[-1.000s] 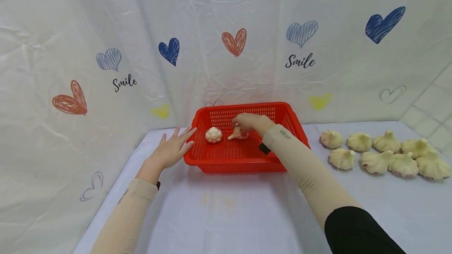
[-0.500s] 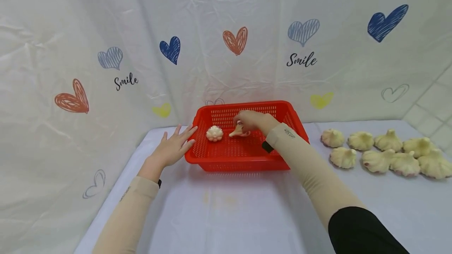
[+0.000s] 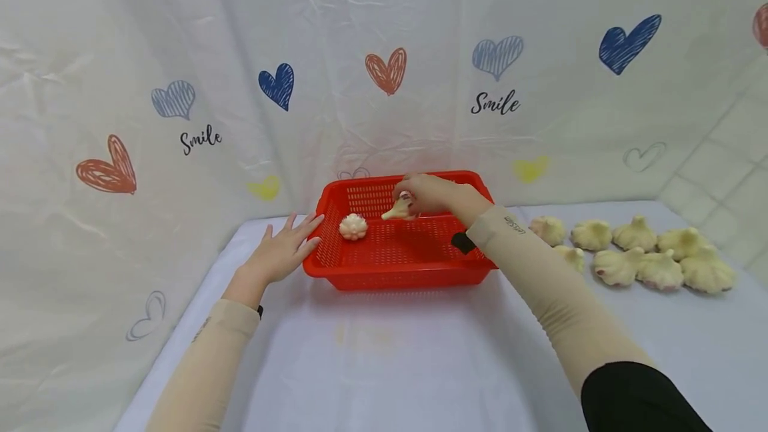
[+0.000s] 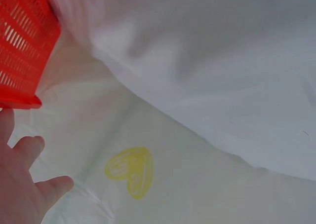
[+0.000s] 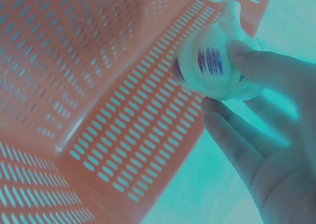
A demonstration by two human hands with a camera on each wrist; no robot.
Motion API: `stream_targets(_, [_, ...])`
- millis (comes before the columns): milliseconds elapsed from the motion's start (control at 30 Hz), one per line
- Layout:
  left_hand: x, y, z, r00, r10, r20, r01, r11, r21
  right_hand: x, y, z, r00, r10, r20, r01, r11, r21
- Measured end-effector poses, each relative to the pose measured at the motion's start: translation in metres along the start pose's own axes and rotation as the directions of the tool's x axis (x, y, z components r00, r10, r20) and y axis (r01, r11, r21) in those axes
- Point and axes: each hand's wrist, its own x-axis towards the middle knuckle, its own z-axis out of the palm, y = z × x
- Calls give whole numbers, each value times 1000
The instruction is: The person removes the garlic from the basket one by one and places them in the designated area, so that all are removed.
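A red plastic basket (image 3: 402, 277) with slotted walls stands at the back of the table. My right hand (image 3: 432, 193) pinches a garlic bulb (image 5: 212, 61) between thumb and fingers; in the right wrist view it is pale with purple streaks, held up close to the basket's slotted wall. Inside the basket, toward the left, lies another pale, knobbly garlic bulb (image 3: 353, 227). My left hand (image 3: 279, 255) has its fingers spread, with the fingertips at the basket's left rim. The left wrist view shows part of that hand just below a basket corner.
Several garlic bulbs (image 3: 660, 271) lie in two rows on the table to the right of the basket, partly behind my right forearm. A white tablecloth (image 3: 360, 365) covers the table, and a heart-printed sheet (image 3: 336, 12) hangs behind it.
My right hand has lifted the garlic bulb a little from the basket floor and shifted slightly right relative to the basket. The left hand stays at the rim; the head view has turned slightly right.
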Motion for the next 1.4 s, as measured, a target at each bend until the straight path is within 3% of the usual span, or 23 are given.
stream_targets(167, [0,-2,-2,1000,8,8,-8,1000,6,-12,-2,-7,998,-49,-44,48,999,-18])
stream_targets(567, [-5,-2,-3,1000,5,-1,-5,1000,7,-44,-3,-15,986,-81,-145,77,997,-30])
stream_targets(867, [-5,-1,0,1000,8,0,-8,1000,7,-73,-2,-17,941,-198,-275,180,980,-88])
stream_targets(1033, [-5,-1,0,1000,14,-10,-14,1000,3,-89,-1,-18,923,-238,-303,218,971,-97])
stream_targets(1400, [-4,2,0,1000,25,-13,-25,1000,2,-117,4,-19,897,-251,-363,253,966,-43])
